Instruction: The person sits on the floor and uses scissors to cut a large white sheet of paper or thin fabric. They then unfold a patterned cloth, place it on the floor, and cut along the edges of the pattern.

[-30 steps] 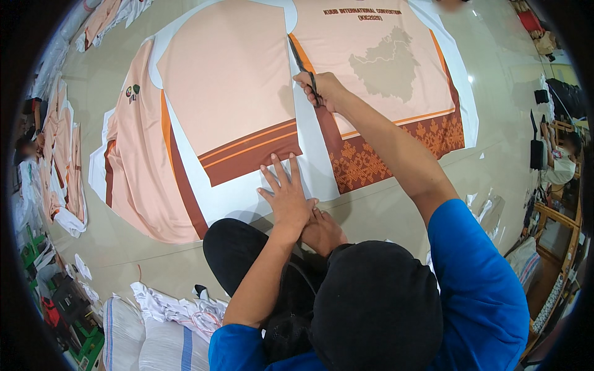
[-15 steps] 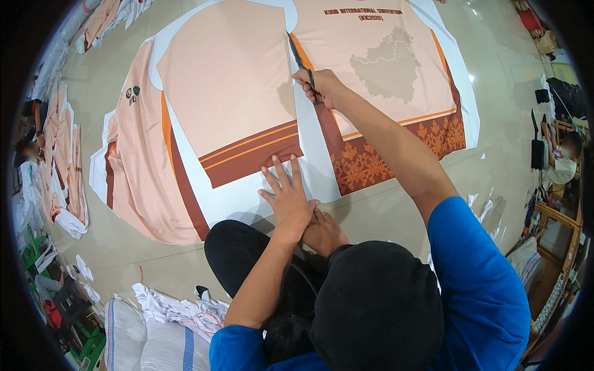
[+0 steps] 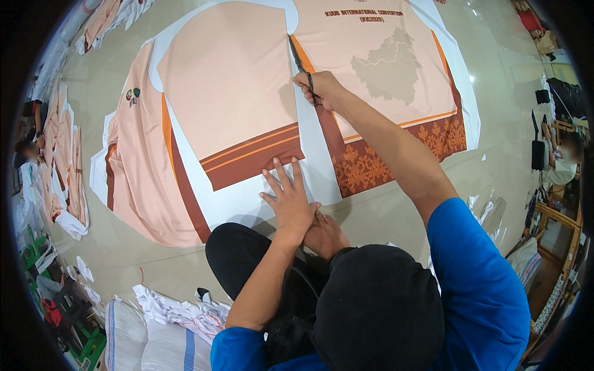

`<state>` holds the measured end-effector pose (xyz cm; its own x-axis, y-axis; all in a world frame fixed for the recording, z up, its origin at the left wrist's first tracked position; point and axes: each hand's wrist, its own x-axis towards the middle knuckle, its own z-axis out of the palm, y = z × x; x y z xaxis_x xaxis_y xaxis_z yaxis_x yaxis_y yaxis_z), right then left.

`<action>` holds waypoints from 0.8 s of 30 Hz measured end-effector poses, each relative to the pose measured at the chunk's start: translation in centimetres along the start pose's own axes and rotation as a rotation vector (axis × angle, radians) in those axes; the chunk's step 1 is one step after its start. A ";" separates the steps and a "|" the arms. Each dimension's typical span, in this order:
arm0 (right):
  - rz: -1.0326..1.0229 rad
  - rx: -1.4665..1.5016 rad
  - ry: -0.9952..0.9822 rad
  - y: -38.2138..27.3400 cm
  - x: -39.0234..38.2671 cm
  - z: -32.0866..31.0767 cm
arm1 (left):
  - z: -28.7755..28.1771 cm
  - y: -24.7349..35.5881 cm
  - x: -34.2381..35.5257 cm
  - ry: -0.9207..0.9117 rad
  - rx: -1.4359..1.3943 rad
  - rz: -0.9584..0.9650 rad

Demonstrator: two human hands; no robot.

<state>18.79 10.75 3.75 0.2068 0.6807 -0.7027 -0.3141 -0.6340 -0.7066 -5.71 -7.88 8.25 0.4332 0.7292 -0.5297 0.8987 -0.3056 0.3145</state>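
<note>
My right hand [image 3: 318,88] is closed around the handles of black scissors [image 3: 297,54]. The blades point away from me, along the white strip between two printed panels of one fabric sheet. Left of the blades lies a peach panel [image 3: 232,80] with a brown, orange-striped hem. On their right is a peach panel [image 3: 383,93] with lettering, a grey map shape and a brown patterned hem. My left hand [image 3: 292,204] rests flat with fingers spread, fingertips on the brown hem and palm over the white margin. A bare foot [image 3: 326,236] is beside its wrist.
A peach sleeve-like piece [image 3: 145,161] spreads at the left on the tiled floor [image 3: 495,167]. More cut garments [image 3: 65,161] lie farther left. White sacks [image 3: 167,346] and white scraps [image 3: 179,309] sit at lower left. A wooden frame [image 3: 560,247] and another person [image 3: 564,161] are at right.
</note>
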 end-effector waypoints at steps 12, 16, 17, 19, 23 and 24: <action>-0.011 0.084 0.002 -0.2 -0.8 1.7 | -0.2 0.0 -0.1 0.007 0.007 -0.001; -0.025 0.158 0.027 -0.7 0.2 2.0 | -0.2 0.2 -0.1 0.022 -0.005 0.005; -0.021 0.164 0.036 -0.8 0.5 2.0 | -0.1 0.2 -0.1 0.022 -0.005 0.008; -0.021 0.161 0.044 -0.9 0.6 2.5 | -0.2 0.2 -0.1 0.020 -0.003 0.002; -0.035 0.158 0.057 -0.8 0.7 2.8 | -0.3 0.2 -0.1 0.020 -0.006 0.004; -0.034 0.150 0.067 -0.8 0.6 2.9 | -0.3 0.2 -0.2 0.023 -0.007 0.006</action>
<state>16.51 12.74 4.10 0.2791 0.6716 -0.6863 -0.4401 -0.5458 -0.7131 -5.68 -7.91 8.60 0.4368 0.7412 -0.5098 0.8957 -0.3055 0.3232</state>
